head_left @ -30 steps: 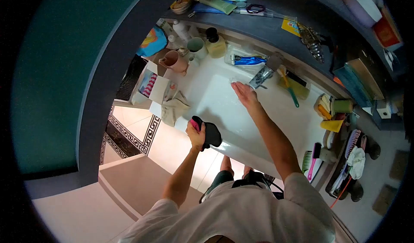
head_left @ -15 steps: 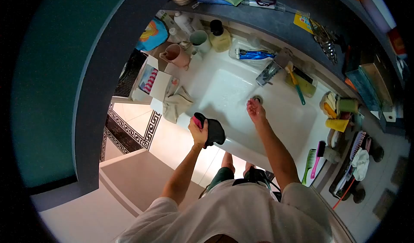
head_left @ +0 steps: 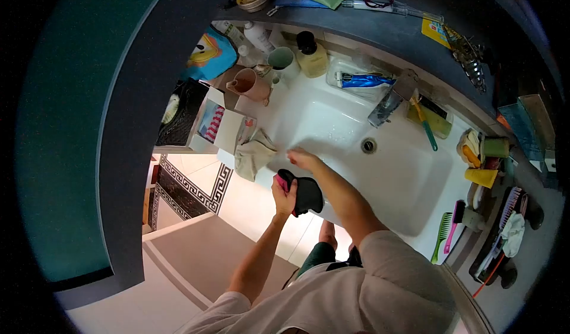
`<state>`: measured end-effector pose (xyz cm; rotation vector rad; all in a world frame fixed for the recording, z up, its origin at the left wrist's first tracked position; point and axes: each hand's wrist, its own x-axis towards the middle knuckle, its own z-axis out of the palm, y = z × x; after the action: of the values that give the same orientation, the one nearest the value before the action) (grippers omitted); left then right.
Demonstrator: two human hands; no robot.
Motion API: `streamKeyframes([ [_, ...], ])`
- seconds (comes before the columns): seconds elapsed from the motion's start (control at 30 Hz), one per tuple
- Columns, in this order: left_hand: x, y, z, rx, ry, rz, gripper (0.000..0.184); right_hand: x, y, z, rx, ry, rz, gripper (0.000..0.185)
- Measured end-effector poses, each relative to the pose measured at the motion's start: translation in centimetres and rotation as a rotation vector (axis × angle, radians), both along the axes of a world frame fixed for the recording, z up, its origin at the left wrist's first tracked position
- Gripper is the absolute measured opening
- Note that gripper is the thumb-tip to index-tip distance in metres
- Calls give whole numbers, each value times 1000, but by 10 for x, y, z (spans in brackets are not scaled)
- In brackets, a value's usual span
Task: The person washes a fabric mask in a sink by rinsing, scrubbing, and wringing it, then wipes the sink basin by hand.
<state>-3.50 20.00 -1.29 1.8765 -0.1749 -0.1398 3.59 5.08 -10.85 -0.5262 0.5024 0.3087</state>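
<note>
My left hand [head_left: 285,196] is closed around a black, rounded, soft-looking item with pink on its edge [head_left: 309,195]. I cannot make out its kind. It is held up at the front rim of the white sink [head_left: 404,180]. My right hand [head_left: 303,159] is just above and beyond that item, over the sink's left front part; its fingers are blurred and partly turned away. Near its fingertips a beige cloth [head_left: 254,156] hangs over the sink's left edge. The drain [head_left: 369,146] and the metal faucet [head_left: 393,99] lie to the right of my hands.
A pink jug [head_left: 249,86], a cup [head_left: 282,62] and a soap bottle [head_left: 312,55] stand at the back left. A blue razor [head_left: 365,80] lies in a tray beside the faucet. Combs [head_left: 442,237] rest on the right rim. An open drawer [head_left: 214,257] juts out at lower left.
My right hand has moved left from over the drain toward the beige cloth and the held item. My left hand keeps its hold. The view has shifted slightly.
</note>
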Motion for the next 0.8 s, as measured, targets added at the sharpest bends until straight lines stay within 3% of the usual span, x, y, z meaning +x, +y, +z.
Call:
streamKeyframes([
  [0.1,1,-1,6,118,-82,0,21,-44,-19,-22,-63,219,-73,17],
  [0.17,-1,-1,3,185,-141,31,20,-84,-69,3,117,238,-308,20],
  [0.27,2,-3,8,125,-112,-16,19,-116,-119,-41,537,-90,-551,22],
  [0.37,2,-2,10,177,-121,-33,18,-104,-136,-40,618,-239,-647,18],
  [0.43,4,-1,5,182,-117,-38,18,-59,-126,-39,470,-343,-805,18],
  [0.47,3,-1,1,170,-121,-35,18,-43,-114,26,286,-191,-821,18],
  [0.5,2,0,-1,157,-127,-33,18,-17,-104,42,154,-364,-631,23],
  [0.53,3,-1,0,145,-67,-47,18,-9,-84,52,-12,-280,-448,28],
  [0.57,2,0,7,133,-5,-59,18,-17,-59,68,-521,-491,-113,33],
  [0.63,0,4,15,89,102,-82,20,-52,-22,44,-684,-55,476,31],
  [0.7,3,8,14,22,136,-110,20,-96,9,-57,-1333,-92,540,29],
  [0.77,5,9,13,-21,135,-107,20,-135,-7,-66,-1492,237,665,28],
  [0.8,5,6,13,-25,118,-91,19,-132,-9,-51,-1493,170,602,26],
])
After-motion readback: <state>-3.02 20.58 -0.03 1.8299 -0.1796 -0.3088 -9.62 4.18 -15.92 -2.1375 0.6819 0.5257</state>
